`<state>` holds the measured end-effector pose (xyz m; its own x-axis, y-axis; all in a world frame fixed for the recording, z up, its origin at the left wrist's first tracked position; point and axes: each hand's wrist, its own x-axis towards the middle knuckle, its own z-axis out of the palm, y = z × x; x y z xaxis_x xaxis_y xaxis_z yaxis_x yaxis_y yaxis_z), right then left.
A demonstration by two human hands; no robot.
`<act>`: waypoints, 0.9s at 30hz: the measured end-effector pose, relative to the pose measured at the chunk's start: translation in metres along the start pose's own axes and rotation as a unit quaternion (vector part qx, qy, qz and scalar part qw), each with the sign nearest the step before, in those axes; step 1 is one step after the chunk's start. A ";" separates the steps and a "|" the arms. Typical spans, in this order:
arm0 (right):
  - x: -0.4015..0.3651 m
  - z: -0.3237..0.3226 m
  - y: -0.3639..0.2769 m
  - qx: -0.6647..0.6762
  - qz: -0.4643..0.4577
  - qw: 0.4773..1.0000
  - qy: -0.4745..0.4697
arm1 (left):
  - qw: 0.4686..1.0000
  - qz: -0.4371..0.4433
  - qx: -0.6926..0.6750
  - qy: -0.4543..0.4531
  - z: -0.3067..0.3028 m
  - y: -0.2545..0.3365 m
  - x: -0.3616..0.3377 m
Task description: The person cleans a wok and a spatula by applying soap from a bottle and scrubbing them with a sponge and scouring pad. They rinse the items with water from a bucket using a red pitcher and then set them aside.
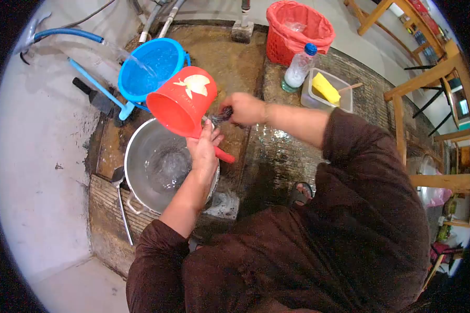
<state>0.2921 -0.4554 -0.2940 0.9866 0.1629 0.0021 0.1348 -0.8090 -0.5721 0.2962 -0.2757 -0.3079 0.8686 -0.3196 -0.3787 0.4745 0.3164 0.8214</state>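
My left hand (206,148) grips a red plastic water dipper (180,104) near its handle. The dipper is tilted on its side above the pot, its mouth turned down to the left, with a pale leaf-like print on its wall. Closed around a dark, stringy scouring pad (223,113), my right hand (245,108) is just right of the dipper. Below them stands a large metal pot (141,151) with water in the bottom. Behind it, a blue bucket (133,81) takes water from a blue hose (70,34).
A long-handled ladle (122,208) lies left of the pot. A light-blue-handled brush (96,86) leans by the wall. A red lined bin (277,44), a bottle (299,68) and a plastic tub (310,96) with a yellow cloth (325,87) stand at upper right. Wooden furniture (428,78) is farther right.
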 end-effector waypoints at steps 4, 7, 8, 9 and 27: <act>-0.055 -0.113 -0.014 0.091 -0.010 0.992 -0.090 | 0.999 -0.011 -0.044 0.011 0.023 0.000 -0.007; -0.104 -0.176 -0.012 0.000 0.030 0.998 -0.047 | 0.997 -0.012 -0.068 -0.028 0.040 -0.011 -0.014; -0.118 -0.187 0.005 -0.062 -0.007 0.998 -0.012 | 0.998 -0.008 -0.055 -0.030 0.047 -0.012 -0.017; -0.134 -0.198 0.013 -0.030 0.068 0.997 -0.002 | 0.999 -0.003 -0.042 -0.032 0.055 -0.015 -0.020; -0.193 -0.150 0.148 -0.264 0.375 0.878 0.138 | 0.998 0.007 -0.020 -0.051 0.056 -0.009 -0.010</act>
<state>0.1351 -0.6913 -0.2558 0.7911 -0.6110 0.0271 -0.6100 -0.7915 -0.0381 0.2750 -0.3258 -0.2879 0.8571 -0.4035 -0.3203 0.4695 0.3559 0.8080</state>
